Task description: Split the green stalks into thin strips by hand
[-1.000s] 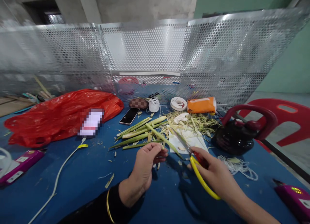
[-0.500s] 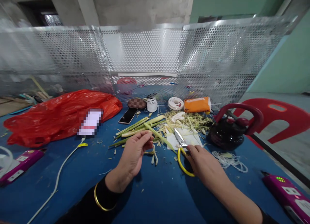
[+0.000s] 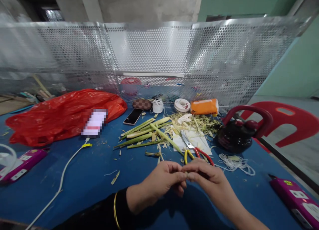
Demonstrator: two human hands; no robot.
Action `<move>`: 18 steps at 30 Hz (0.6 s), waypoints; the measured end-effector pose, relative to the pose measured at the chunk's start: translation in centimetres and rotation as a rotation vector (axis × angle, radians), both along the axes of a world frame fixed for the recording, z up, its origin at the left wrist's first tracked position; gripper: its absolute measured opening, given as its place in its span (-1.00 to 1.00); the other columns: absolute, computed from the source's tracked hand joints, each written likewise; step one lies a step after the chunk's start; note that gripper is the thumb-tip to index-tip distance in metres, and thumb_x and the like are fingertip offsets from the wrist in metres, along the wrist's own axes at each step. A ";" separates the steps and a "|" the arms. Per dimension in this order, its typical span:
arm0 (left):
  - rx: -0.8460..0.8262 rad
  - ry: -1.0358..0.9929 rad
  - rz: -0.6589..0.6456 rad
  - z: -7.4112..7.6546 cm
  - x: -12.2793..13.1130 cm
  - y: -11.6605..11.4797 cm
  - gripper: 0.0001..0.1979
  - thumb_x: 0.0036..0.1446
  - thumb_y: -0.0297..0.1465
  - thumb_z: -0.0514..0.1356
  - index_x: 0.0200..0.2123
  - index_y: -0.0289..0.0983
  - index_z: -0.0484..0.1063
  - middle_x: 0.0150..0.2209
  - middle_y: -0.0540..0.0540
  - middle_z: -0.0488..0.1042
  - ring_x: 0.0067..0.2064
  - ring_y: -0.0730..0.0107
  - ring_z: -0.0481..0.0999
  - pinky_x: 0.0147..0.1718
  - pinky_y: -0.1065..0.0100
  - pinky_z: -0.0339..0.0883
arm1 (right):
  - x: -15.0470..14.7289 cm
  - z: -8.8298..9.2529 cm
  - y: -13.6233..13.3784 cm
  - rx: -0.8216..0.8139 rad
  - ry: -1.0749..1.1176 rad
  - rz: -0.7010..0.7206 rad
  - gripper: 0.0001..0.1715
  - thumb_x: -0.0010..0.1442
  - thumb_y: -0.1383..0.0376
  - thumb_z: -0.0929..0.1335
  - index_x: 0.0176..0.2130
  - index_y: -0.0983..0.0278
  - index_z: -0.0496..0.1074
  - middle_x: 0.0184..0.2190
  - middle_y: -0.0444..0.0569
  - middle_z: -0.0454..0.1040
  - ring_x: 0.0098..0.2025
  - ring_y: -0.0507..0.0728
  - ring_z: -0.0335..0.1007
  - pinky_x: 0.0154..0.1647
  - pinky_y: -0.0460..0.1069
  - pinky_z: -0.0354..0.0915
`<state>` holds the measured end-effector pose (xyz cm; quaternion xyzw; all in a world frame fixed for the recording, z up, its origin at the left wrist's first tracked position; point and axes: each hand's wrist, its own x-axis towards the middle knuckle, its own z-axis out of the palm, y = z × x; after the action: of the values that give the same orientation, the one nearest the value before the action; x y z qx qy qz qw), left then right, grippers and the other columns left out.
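Note:
My left hand and my right hand meet low over the table, fingertips pinched together. A tiny greenish piece seems to show between them, too small to name. Just beyond lie scissors with one yellow and one red handle, their blades resting on a sheet of white paper. Several long pale-green stalks are spread left of the scissors. A small tied-looking plant piece lies in front of the stalks, and a heap of plant trimmings covers the paper's far side.
At left are a red plastic bag, a lit phone on a white cable, and a purple device. At right stand a dark kettle, tangled white string and another purple device. A perforated metal screen rises behind.
My right hand has let go of the scissors, which now lie with both handles showing. My left hand has moved right and nearer, and the two hands' fingertips have come together.

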<state>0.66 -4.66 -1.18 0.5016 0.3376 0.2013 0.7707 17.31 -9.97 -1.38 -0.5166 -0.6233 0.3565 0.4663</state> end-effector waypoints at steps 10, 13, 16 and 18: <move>-0.065 0.007 -0.219 -1.3 0.5 -1.0 -0.73 -0.05 -0.20 0.25 -0.54 -0.26 0.31 -0.62 0.09 0.26 -0.61 0.55 0.28 -0.51 0.42 0.24 | 3.5 -1.3 -1.1 -0.011 -0.333 0.056 -0.78 0.22 0.17 0.31 -0.29 0.16 0.54 -0.37 -0.07 0.55 -0.31 0.12 0.48 -0.25 -0.02 0.38; -0.052 0.023 -0.190 -1.3 0.5 -1.0 -0.76 -0.03 -0.22 0.21 -0.52 -0.26 0.29 -0.62 0.10 0.25 -0.61 0.56 0.27 -0.51 0.42 0.23 | 8.4 -1.8 -0.4 0.104 -0.856 -0.292 -0.72 0.21 0.20 0.28 -0.17 0.22 0.52 -0.21 0.08 0.54 -0.21 0.26 0.47 -0.22 0.09 0.35; -0.050 0.002 -0.205 -1.4 0.6 -0.9 -0.75 -0.03 -0.20 0.19 -0.51 -0.25 0.27 -0.62 0.11 0.24 -0.61 0.56 0.27 -0.50 0.41 0.23 | 13.2 -2.7 0.2 0.030 -1.300 -0.421 -0.66 0.12 0.36 0.28 -0.12 0.34 0.50 -0.18 0.22 0.51 -0.24 0.36 0.45 -0.31 0.14 0.30; -0.049 -0.009 -0.210 -1.5 0.6 -1.0 -0.73 -0.03 -0.18 0.19 -0.52 -0.24 0.26 -0.62 0.11 0.23 -0.61 0.55 0.27 -0.50 0.41 0.22 | 14.9 -3.1 0.3 -0.030 -1.381 -0.364 -0.70 0.15 0.39 0.22 -0.27 0.30 0.52 -0.29 0.17 0.51 -0.32 0.31 0.45 -0.36 0.11 0.27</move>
<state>1.29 -5.63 -2.64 0.5143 0.2844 0.1132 0.8011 32.20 -9.65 -4.50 -0.7266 -0.6752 -0.1269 0.0102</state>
